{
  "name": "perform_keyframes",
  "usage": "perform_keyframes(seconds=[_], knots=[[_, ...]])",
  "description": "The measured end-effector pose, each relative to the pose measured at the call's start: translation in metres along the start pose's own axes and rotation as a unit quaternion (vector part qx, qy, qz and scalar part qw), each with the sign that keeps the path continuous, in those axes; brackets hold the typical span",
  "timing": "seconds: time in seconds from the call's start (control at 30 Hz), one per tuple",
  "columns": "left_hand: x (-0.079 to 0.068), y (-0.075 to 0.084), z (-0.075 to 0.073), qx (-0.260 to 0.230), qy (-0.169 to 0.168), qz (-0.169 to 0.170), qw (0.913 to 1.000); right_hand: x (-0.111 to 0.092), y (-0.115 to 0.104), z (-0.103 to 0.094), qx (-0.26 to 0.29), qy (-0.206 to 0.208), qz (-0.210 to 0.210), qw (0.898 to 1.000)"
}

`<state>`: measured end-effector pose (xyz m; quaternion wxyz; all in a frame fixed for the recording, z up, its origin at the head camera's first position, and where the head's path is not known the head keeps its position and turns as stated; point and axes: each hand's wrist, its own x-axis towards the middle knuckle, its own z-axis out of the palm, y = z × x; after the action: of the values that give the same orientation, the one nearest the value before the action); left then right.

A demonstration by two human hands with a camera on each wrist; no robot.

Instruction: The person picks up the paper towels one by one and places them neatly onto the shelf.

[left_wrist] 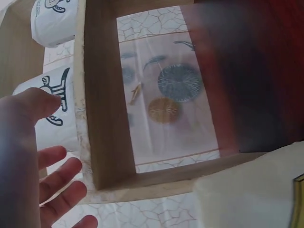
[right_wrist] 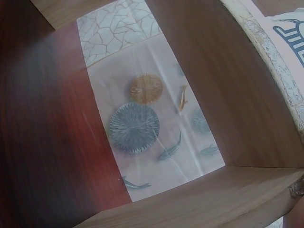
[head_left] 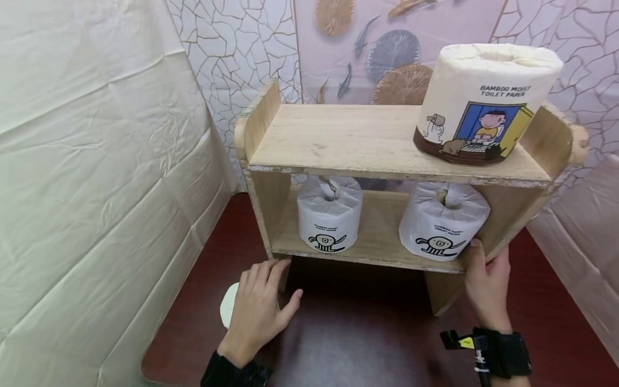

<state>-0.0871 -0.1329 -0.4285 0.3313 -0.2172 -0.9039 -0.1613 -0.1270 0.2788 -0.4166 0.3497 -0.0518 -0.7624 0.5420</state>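
Note:
A small wooden two-tier shelf [head_left: 338, 134] stands on the dark red table. My right hand [head_left: 489, 285] grips its right side panel low down, the thumb at the front beside the lower board. Near the lower left corner is my left hand [head_left: 258, 303], thumb spread and fingers loosely extended; contact with the shelf cannot be made out. Two white wrapped toilet paper rolls [head_left: 330, 217] [head_left: 442, 223] stand on the lower board, left and right. A larger toilet paper roll [head_left: 483, 102] with a cartoon picture stands at the top board's right end.
A white rounded object [head_left: 228, 306], partly hidden behind my left hand, sits on the table [head_left: 193, 322] at the left. Pale cloth [head_left: 121, 188] hangs along the left side. Behind the shelf is a patterned backdrop [head_left: 242, 37].

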Motion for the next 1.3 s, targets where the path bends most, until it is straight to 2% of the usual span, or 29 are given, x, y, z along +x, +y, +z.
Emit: perform_keyframes(seconds=[0.3, 0.57, 0.77, 0.87, 1.3], knots=[[-0.017, -0.003, 0.01, 0.036, -0.009, -0.02, 0.9991, 0.003, 0.0, 0.0, 0.003, -0.003, 0.0, 1.0], [-0.035, -0.01, 0.014, 0.078, -0.02, -0.059, 0.995, 0.002, 0.001, -0.001, 0.008, 0.004, -0.006, 1.0], [-0.05, -0.013, 0.014, 0.104, -0.003, -0.118, 0.9876, 0.001, 0.002, 0.0, 0.008, 0.003, -0.005, 1.0], [-0.055, -0.014, 0.014, 0.117, 0.002, -0.135, 0.9839, 0.001, 0.003, 0.0, 0.011, 0.002, -0.004, 1.0], [-0.066, -0.012, 0.023, 0.141, 0.043, -0.148, 0.9779, 0.001, 0.004, 0.001, 0.01, 0.005, 0.002, 1.0]])
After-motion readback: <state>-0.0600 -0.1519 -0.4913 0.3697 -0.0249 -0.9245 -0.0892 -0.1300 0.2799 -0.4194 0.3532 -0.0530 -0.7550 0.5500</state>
